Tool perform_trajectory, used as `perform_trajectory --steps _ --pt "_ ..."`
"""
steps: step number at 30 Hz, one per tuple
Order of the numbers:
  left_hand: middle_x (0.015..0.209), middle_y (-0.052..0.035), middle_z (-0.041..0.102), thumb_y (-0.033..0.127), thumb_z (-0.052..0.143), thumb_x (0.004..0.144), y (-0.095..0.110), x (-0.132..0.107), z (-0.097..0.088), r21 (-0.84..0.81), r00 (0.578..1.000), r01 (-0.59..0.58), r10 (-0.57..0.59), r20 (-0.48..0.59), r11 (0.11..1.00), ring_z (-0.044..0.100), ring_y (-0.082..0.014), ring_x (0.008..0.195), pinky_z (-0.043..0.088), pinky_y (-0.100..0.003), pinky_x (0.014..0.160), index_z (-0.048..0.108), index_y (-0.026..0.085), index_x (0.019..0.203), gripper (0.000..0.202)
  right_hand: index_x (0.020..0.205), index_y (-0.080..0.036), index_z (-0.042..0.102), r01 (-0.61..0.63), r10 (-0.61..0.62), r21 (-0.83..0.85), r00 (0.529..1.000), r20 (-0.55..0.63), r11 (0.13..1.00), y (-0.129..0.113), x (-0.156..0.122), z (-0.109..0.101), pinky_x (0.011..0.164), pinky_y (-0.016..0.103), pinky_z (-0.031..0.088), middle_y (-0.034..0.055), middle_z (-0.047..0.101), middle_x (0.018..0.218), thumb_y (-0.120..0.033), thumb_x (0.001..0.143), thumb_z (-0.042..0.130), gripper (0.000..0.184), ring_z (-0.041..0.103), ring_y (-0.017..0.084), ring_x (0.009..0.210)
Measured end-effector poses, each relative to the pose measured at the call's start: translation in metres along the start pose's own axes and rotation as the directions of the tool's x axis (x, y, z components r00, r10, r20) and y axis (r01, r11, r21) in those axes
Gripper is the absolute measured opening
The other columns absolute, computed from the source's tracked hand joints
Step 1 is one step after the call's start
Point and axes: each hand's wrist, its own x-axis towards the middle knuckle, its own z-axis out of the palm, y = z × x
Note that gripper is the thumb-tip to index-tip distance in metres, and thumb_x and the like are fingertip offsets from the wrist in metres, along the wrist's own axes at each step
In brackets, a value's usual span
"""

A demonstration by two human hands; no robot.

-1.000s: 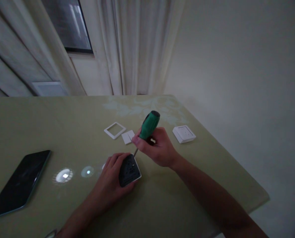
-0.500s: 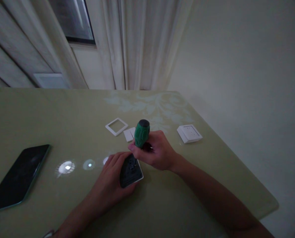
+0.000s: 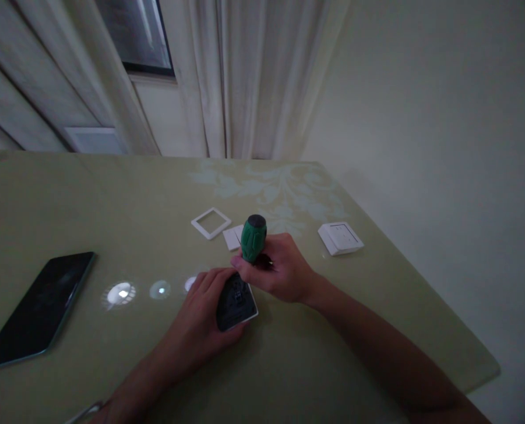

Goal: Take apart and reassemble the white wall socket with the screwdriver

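Note:
My right hand (image 3: 279, 272) is closed around a green-handled screwdriver (image 3: 253, 237), held nearly upright with its tip down on a dark switch module (image 3: 235, 301) with a white edge. My left hand (image 3: 200, 321) grips that module from the left and holds it on the green table (image 3: 112, 200). The screwdriver's shaft is mostly hidden behind my fingers.
A white square frame (image 3: 211, 222) and small white cover plates (image 3: 232, 237) lie just beyond my hands. A white wall switch (image 3: 340, 237) sits near the table's right edge. A dark phone (image 3: 39, 308) lies at the left. Curtains and a window stand behind.
The screwdriver has swung from a rightward tilt to nearly upright over the module. My left hand has kept its grip on the module.

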Motion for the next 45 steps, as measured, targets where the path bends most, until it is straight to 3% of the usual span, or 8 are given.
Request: perform_trajectory --steps 11,14,16,20,27,34,41,45 --pt "0.135 -0.0073 0.07 0.03 0.082 0.083 -0.001 0.0 0.001 0.014 1.0 -0.01 0.01 0.015 1.0 0.064 -0.0342 0.121 0.059 -0.052 0.101 0.055 0.032 0.142 0.065 0.093 -0.018 0.073 0.062 -0.063 0.01 0.988 0.144 0.998 -0.003 0.0 -0.011 0.059 0.024 0.044 -0.0005 0.069 0.078 -0.025 0.091 0.072 0.008 0.051 0.009 0.057" --pt "0.136 -0.0069 0.069 0.029 0.082 0.083 0.0 0.0 0.0 -0.001 1.0 -0.002 0.002 0.019 1.0 0.063 -0.0338 0.122 0.057 -0.054 0.104 0.056 0.032 0.141 0.063 0.136 -0.019 0.066 0.06 -0.051 -0.069 0.991 0.127 0.996 -0.008 -0.002 -0.016 0.062 0.026 0.047 0.0025 0.074 0.097 -0.026 0.09 0.075 0.047 0.056 0.01 0.06" --pt "0.136 -0.0068 0.068 0.028 0.082 0.083 0.001 0.0 0.0 -0.01 1.0 0.006 -0.006 0.02 1.0 0.062 -0.0337 0.123 0.056 -0.054 0.105 0.056 0.032 0.14 0.062 0.166 -0.023 0.038 0.06 -0.047 -0.1 0.991 0.128 0.993 -0.011 -0.003 -0.02 0.066 0.028 0.05 0.0016 0.075 0.1 -0.026 0.09 0.077 0.086 0.061 0.013 0.063" --pt "0.136 -0.0071 0.067 0.029 0.082 0.084 0.002 0.001 -0.002 -0.02 0.999 0.01 -0.009 0.046 1.0 0.061 -0.0338 0.122 0.056 -0.054 0.103 0.056 0.031 0.14 0.062 0.177 -0.029 0.006 0.094 -0.086 -0.041 0.983 0.163 0.995 -0.01 -0.006 -0.022 0.062 0.027 0.053 -0.0027 0.073 0.089 -0.028 0.093 0.078 0.111 0.06 0.014 0.059" --pt "0.133 -0.0082 0.07 0.031 0.081 0.084 0.002 0.002 0.0 -0.011 1.0 0.009 -0.009 0.025 1.0 0.063 -0.0355 0.119 0.057 -0.055 0.1 0.057 0.031 0.14 0.061 0.175 -0.033 0.019 0.145 -0.14 -0.03 0.982 0.125 0.989 -0.005 -0.01 -0.018 0.055 0.022 0.052 -0.0029 0.074 0.093 -0.03 0.093 0.079 0.102 0.058 0.01 0.054" --pt "0.134 -0.0087 0.07 0.034 0.082 0.083 0.001 0.003 0.0 -0.035 1.0 0.014 -0.014 0.016 0.999 0.063 -0.036 0.12 0.057 -0.056 0.101 0.06 0.031 0.137 0.058 0.163 -0.031 0.041 0.318 -0.314 -0.057 0.947 0.066 0.947 0.002 -0.006 -0.02 0.056 0.02 0.054 0.0055 0.074 0.134 -0.024 0.091 0.08 0.082 0.062 0.006 0.058" --pt "0.133 -0.0087 0.069 0.032 0.082 0.083 -0.002 0.001 0.0 -0.015 1.0 -0.004 0.004 0.011 1.0 0.062 -0.0364 0.12 0.057 -0.056 0.1 0.057 0.032 0.141 0.063 0.155 -0.021 0.055 0.511 -0.515 -0.153 0.857 0.012 0.846 -0.015 -0.001 -0.032 0.1 0.038 0.061 0.012 0.073 0.141 -0.027 0.108 0.061 0.047 0.071 0.023 0.126" --pt "0.138 -0.009 0.067 0.031 0.083 0.085 -0.006 0.0 0.003 0.007 1.0 -0.013 0.013 0.023 1.0 0.061 -0.0362 0.122 0.056 -0.055 0.102 0.05 0.032 0.148 0.071 0.145 -0.02 0.064 0.482 -0.486 -0.056 0.87 -0.081 0.874 -0.02 -0.002 -0.032 0.079 0.028 0.062 0.008 0.076 0.121 -0.019 0.102 0.066 0.043 0.073 0.017 0.1"
